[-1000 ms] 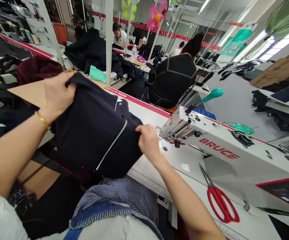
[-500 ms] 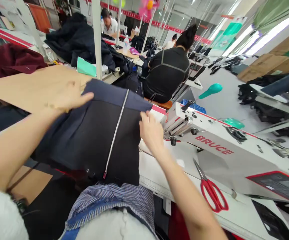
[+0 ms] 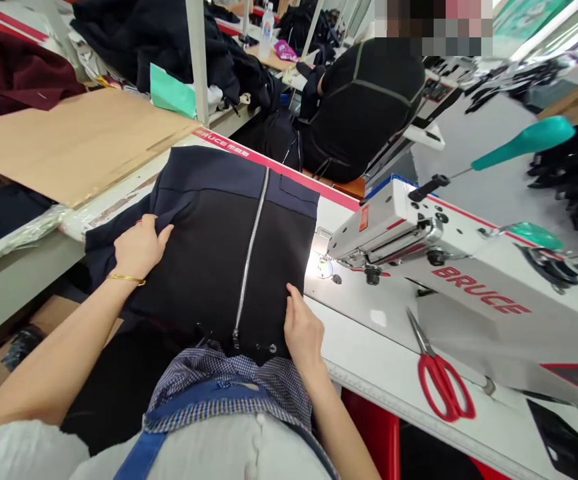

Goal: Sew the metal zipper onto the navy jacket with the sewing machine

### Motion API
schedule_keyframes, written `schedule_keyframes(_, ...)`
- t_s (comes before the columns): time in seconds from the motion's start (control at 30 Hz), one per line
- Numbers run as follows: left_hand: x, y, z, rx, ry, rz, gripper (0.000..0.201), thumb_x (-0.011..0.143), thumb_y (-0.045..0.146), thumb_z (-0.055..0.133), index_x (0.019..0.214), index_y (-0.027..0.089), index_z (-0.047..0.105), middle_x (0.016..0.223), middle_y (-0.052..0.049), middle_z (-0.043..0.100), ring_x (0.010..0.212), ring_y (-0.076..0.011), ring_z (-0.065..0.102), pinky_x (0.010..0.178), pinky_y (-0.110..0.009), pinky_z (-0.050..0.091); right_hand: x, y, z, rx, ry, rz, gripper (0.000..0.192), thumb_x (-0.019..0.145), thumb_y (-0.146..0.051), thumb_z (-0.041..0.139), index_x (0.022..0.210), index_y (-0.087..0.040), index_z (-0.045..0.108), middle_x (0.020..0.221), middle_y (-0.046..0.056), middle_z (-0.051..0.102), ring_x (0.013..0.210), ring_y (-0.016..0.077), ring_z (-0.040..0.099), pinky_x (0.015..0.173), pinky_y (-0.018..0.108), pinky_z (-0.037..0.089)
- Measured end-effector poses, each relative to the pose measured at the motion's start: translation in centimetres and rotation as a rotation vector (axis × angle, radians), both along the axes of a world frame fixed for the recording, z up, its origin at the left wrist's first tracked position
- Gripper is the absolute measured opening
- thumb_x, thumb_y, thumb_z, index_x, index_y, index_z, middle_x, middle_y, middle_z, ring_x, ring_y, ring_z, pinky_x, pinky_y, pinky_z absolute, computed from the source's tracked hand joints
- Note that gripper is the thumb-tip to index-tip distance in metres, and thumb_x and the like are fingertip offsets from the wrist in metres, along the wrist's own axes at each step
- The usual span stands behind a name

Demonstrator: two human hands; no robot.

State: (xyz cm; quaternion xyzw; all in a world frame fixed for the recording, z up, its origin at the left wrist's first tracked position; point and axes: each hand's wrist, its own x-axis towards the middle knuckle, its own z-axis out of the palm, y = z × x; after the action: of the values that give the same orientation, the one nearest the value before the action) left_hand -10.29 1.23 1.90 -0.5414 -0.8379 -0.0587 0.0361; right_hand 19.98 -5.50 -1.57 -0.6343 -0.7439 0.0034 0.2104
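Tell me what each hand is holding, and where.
Left hand grips the dark zippered garment at its left edge; right hand presses its lower right edge.

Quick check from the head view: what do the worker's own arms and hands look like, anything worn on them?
Both forearms are bare, with no sleeves reaching the wrists and no gloves. The left hand has a thin gold bangle around its wrist. The right hand shows no ring, watch or bracelet. Near the bottom edge, white cloth covers the left upper arm; whether it is a sleeve is unclear.
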Motion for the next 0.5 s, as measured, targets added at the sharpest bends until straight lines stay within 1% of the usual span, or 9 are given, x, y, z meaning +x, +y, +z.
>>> schedule_keyframes(0.13, 0.2, -0.5, 0.3, 0.014, -0.031, 0.004, 0.056, 0.086, 0.055, 0.022, 0.118, 0.013, 0.042, 0.096, -0.017, 0.059, 0.087, -0.0346, 0.059, 0.067, -0.045, 0.047, 2.2, 0.2, 0.9, -0.038, 0.024, -0.038, 0.035, 0.093, -0.031, 0.029, 0.115, -0.020, 0.055, 0.099, 0.005, 0.065, 0.074, 0.0145, 0.063, 0.057, 0.022, 0.045)
schedule_keyframes(0.2, 0.8, -1.5, 0.3, -0.010, -0.059, 0.006, 0.058, 0.085, 0.057, 0.024, 0.118, 0.014, 0.043, 0.096, -0.017, 0.060, 0.087, -0.0352, 0.059, 0.067, -0.045, 0.047, 3.1, -0.7, 1.5, -0.061, 0.021, -0.060, 0.036, 0.092, -0.034, 0.031, 0.116, -0.020, 0.053, 0.104, 0.006, 0.064, 0.077, 0.0175, 0.064, 0.058, 0.024, 0.046)
schedule_keyframes(0.23, 1.1, -2.3, 0.1, -0.023, -0.074, 0.001, 0.058, 0.084, 0.057, 0.025, 0.119, 0.014, 0.043, 0.095, -0.017, 0.060, 0.087, -0.0354, 0.059, 0.068, -0.045, 0.047, 3.6, -1.5, 1.7, -0.072, 0.018, -0.081, 0.037, 0.091, -0.037, 0.032, 0.118, -0.020, 0.051, 0.103, 0.007, 0.064, 0.075, 0.0192, 0.064, 0.057, 0.026, 0.047)
schedule_keyframes(0.3, 1.5, -4.4, -0.5, -0.040, -0.115, -0.014, 0.058, 0.083, 0.058, 0.027, 0.119, 0.015, 0.043, 0.094, -0.016, 0.061, 0.087, -0.0349, 0.059, 0.068, -0.044, 0.047, 5.0, -3.6, 1.9, -0.110, 0.009, -0.151, 0.041, 0.089, -0.042, 0.034, 0.120, -0.019, 0.048, 0.090, 0.008, 0.066, 0.064, 0.0217, 0.064, 0.053, 0.030, 0.047)
schedule_keyframes(0.37, 1.6, -6.5, -1.3, -0.047, -0.192, -0.054, 0.057, 0.080, 0.058, 0.031, 0.116, 0.016, 0.046, 0.089, -0.012, 0.061, 0.084, -0.0317, 0.059, 0.069, -0.042, 0.048, 6.6, -5.9, 1.8, -0.192, 0.004, -0.223, 0.048, 0.087, -0.048, 0.037, 0.123, -0.017, 0.043, 0.077, 0.007, 0.066, 0.052, 0.0226, 0.061, 0.047, 0.032, 0.045)
schedule_keyframes(0.4, 1.4, -7.2, -1.5, -0.032, -0.240, -0.074, 0.056, 0.078, 0.059, 0.035, 0.114, 0.017, 0.048, 0.086, -0.010, 0.060, 0.081, -0.0294, 0.059, 0.070, -0.040, 0.048, 7.3, -6.8, 1.9, -0.242, 0.012, -0.246, 0.052, 0.085, -0.050, 0.038, 0.126, -0.016, 0.039, 0.075, 0.006, 0.066, 0.050, 0.0227, 0.060, 0.046, 0.033, 0.045)
schedule_keyframes(0.47, 0.9, -7.6, -1.4, 0.047, -0.334, -0.092, 0.055, 0.074, 0.058, 0.040, 0.111, 0.018, 0.051, 0.088, -0.008, 0.059, 0.079, -0.0248, 0.059, 0.072, -0.035, 0.049, 8.4, -7.2, 2.1, -0.327, 0.068, -0.262, 0.058, 0.084, -0.051, 0.039, 0.130, -0.016, 0.032, 0.080, 0.006, 0.065, 0.057, 0.0225, 0.062, 0.051, 0.033, 0.047)
schedule_keyframes(0.5, 0.6, -7.2, -1.1, 0.098, -0.369, -0.092, 0.055, 0.074, 0.057, 0.040, 0.112, 0.018, 0.050, 0.092, -0.008, 0.059, 0.081, -0.0232, 0.058, 0.075, -0.034, 0.048, 8.6, -6.6, 2.4, -0.351, 0.112, -0.259, 0.059, 0.085, -0.051, 0.039, 0.132, -0.016, 0.029, 0.086, 0.006, 0.065, 0.064, 0.0224, 0.063, 0.056, 0.034, 0.048)
